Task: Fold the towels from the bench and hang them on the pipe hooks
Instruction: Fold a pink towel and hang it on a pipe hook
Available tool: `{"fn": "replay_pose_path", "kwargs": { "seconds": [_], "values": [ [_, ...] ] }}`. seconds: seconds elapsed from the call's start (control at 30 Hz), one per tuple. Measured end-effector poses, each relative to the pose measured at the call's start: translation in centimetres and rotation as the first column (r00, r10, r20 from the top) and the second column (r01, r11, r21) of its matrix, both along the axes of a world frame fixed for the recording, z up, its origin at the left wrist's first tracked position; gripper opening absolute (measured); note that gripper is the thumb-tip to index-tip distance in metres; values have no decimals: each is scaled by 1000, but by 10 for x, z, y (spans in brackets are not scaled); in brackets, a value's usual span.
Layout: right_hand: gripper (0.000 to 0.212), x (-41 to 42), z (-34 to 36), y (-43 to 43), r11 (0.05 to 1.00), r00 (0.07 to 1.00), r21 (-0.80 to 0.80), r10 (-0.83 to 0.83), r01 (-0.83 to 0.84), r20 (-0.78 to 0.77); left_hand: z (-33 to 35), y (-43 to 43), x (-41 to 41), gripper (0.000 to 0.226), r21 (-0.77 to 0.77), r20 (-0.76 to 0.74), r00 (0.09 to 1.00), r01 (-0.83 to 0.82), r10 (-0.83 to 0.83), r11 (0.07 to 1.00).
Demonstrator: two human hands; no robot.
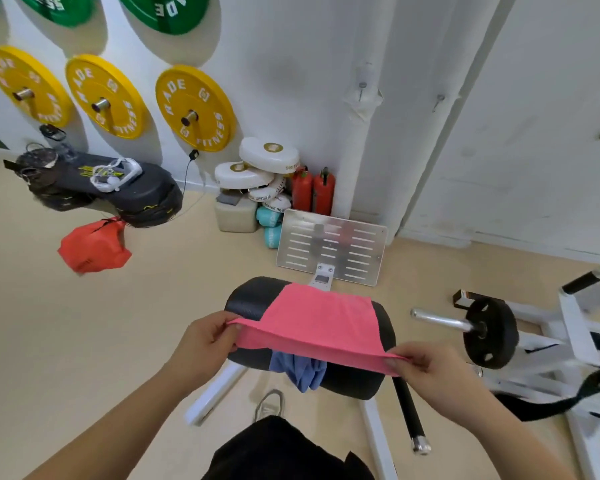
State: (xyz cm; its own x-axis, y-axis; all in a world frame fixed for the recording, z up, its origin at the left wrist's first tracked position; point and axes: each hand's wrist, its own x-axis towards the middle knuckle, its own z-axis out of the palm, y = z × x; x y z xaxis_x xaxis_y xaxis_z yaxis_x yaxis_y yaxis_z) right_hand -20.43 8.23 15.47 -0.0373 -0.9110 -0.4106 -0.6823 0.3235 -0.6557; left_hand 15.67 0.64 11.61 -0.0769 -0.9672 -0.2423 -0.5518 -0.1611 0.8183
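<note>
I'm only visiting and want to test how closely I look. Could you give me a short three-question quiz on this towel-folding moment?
1. True or false: the left hand and the right hand each pinch the pink towel.
2. What lies on the bench beneath the pink towel? A) a blue towel B) a green towel C) a glove
3. Fill in: ___ yellow weight plates hang on the wall.

Key: 1 true; 2 A; 3 three.
</note>
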Motion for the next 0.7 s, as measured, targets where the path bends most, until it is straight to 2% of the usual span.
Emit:
{"fn": "replay_pose_path", "kwargs": {
  "seconds": [0.17, 0.33, 0.43, 0.53, 0.7],
  "values": [
    [27, 2, -12, 27, 1000, 996, 27, 0, -2, 93, -8, 30, 1, 26, -26, -8, 999, -48, 48, 999],
    [26, -6, -25, 47, 997, 944, 71, -40, 18, 327, -6, 47, 9, 27, 5, 8, 1000, 0, 0, 1000],
    [26, -7, -32, 52, 993, 905, 100, -97, 61, 414, -6, 52, 11, 27, 51, 12, 1000, 26, -27, 998],
    [26, -3, -39, 49, 982, 872, 114, -189, 154, 453, -7, 44, 4, 27, 50, -14, 1000, 7, -7, 999],
    [28, -4, -59, 26, 962, 878, 55, -265, 266, 398, -23, 10, -13, 27, 64, -13, 1000, 3, -2, 998]
  ]
}}
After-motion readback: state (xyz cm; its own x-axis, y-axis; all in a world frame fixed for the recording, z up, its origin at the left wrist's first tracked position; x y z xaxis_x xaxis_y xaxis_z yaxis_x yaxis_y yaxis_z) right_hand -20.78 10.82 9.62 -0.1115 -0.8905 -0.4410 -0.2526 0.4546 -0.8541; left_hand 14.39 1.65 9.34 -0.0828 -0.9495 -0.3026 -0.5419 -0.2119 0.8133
